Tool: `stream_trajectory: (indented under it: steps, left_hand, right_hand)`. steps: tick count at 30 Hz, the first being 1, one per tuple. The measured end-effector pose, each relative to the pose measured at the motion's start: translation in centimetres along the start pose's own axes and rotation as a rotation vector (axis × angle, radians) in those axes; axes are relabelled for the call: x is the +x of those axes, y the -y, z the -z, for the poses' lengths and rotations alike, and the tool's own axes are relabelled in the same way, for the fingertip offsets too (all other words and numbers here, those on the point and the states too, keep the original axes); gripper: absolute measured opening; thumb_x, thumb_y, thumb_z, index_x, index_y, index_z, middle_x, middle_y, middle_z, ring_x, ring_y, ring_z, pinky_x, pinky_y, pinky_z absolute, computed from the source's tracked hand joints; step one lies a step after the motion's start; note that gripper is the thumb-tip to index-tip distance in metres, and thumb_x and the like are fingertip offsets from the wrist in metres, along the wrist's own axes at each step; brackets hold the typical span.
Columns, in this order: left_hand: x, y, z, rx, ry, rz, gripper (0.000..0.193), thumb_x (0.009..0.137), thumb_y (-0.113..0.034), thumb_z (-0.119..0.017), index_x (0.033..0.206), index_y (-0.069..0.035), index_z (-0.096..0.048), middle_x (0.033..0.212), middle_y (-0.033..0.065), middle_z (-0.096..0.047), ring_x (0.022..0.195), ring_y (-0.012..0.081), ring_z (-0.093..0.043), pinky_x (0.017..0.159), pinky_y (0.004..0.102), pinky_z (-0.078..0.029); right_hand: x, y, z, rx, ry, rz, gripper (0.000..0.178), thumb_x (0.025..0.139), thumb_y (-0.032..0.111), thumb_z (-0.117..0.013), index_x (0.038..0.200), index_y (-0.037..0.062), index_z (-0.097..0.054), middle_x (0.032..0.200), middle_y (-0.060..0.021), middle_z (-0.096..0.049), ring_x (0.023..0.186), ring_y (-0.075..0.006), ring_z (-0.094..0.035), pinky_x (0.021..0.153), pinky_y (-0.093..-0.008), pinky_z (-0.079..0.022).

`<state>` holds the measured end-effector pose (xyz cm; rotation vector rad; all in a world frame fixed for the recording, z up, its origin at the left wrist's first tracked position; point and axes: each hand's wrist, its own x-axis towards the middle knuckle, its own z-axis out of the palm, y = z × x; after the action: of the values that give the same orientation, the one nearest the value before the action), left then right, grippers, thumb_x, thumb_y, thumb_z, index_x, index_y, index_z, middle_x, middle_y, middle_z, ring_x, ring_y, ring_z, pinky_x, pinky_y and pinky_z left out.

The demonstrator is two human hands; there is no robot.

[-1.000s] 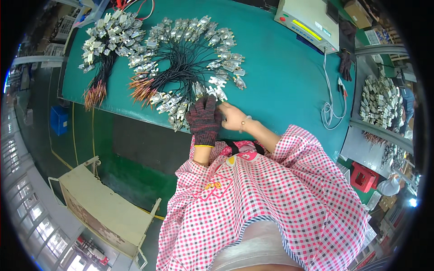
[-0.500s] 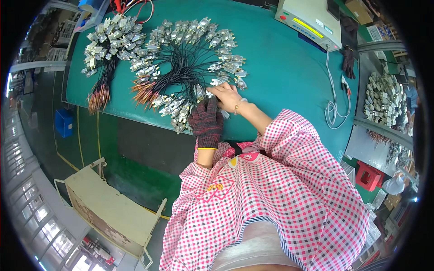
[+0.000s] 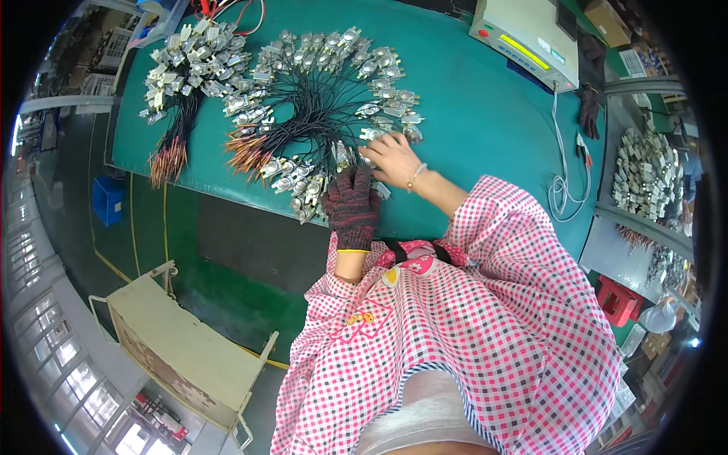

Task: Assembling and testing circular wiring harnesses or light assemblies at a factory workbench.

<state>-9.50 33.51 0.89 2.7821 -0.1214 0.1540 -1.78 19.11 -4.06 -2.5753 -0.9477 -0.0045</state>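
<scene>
My left hand (image 3: 352, 205), in a dark knitted glove, is closed at the table's front edge beside a fan of small silvery metal parts (image 3: 303, 53) with black wires. What its fingers hold is hidden. Bare and with a beaded bracelet, my right hand (image 3: 396, 161) lies just right of the glove. Its bent fingers reach left over the nearest parts, fingertips partly hidden among them. Between the hands shows one metal part (image 3: 343, 155). The black wires (image 3: 315, 114) gather toward copper-coloured ends (image 3: 249, 150) on the left.
Another bundle of wired parts (image 3: 193, 64) lies at the left of the green table (image 3: 470, 114). A beige instrument (image 3: 523, 45) with a cable (image 3: 556, 144) stands far right. A dark glove (image 3: 588, 110) hangs near the right edge. A cream cart (image 3: 182, 341) stands lower left.
The whole view has shifted slightly. My right wrist has moved a little to the right, and its fingers look more bent. My left hand stays at nearly the same place.
</scene>
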Motion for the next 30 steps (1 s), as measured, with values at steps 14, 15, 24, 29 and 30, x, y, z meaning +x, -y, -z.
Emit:
stream_trajectory:
  steps: [14, 15, 24, 29, 30]
  left_hand:
    - [0.1, -0.1, -0.5, -0.03, 0.063, 0.022, 0.056, 0.068, -0.023, -0.065, 0.122, -0.021, -0.05, 0.121, 0.0075, -0.049, 0.108, 0.0294, -0.046, 0.089, 0.0513, -0.032]
    - [0.0, 0.1, -0.6, -0.028, 0.035, -0.001, 0.056, 0.068, -0.023, -0.065, 0.122, -0.021, -0.05, 0.121, 0.0074, -0.049, 0.108, 0.0292, -0.046, 0.089, 0.0514, -0.032]
    - [-0.1, 0.4, -0.8, -0.008, -0.026, -0.037, 0.055, 0.068, -0.023, -0.064, 0.121, -0.022, -0.05, 0.12, 0.006, -0.048, 0.106, 0.0283, -0.046, 0.087, 0.0491, -0.033]
    - [-0.1, 0.5, -0.3, 0.018, -0.048, -0.063, 0.056, 0.066, -0.024, -0.064, 0.121, -0.021, -0.05, 0.118, 0.0046, -0.048, 0.102, 0.0273, -0.047, 0.084, 0.0475, -0.034]
    - [0.0, 0.5, -0.5, 0.015, -0.063, -0.07, 0.056, 0.066, -0.023, -0.064, 0.121, -0.021, -0.05, 0.118, 0.0047, -0.048, 0.103, 0.0273, -0.047, 0.084, 0.0478, -0.034]
  right_hand:
    - [0.0, -0.5, -0.2, 0.326, 0.111, -0.061, 0.046, 0.071, 0.013, -0.067, 0.114, 0.0156, -0.052, 0.107, -0.0041, -0.056, 0.109, -0.0221, -0.047, 0.095, -0.0406, -0.029]
    - [-0.5, -0.1, -0.5, 0.329, 0.112, -0.064, 0.046, 0.071, 0.013, -0.067, 0.114, 0.0156, -0.052, 0.107, -0.0041, -0.056, 0.109, -0.0221, -0.047, 0.095, -0.0406, -0.029]
    - [-0.4, -2.4, 0.2, 0.02, 0.032, -0.106, 0.045, 0.072, 0.01, -0.062, 0.114, 0.0143, -0.049, 0.119, -0.0043, -0.049, 0.114, -0.0228, -0.044, 0.091, -0.046, -0.03]
    - [0.3, -7.0, 2.0, -0.107, 0.052, 0.15, 0.024, 0.077, 0.01, -0.052, 0.101, 0.0144, -0.052, 0.112, -0.002, -0.051, 0.107, -0.0189, -0.047, 0.079, -0.0358, -0.036]
    - [0.5, -6.5, 2.1, -0.105, 0.052, 0.153, 0.024, 0.077, 0.01, -0.052, 0.101, 0.0144, -0.052, 0.112, -0.002, -0.051, 0.107, -0.0189, -0.047, 0.079, -0.0358, -0.036]
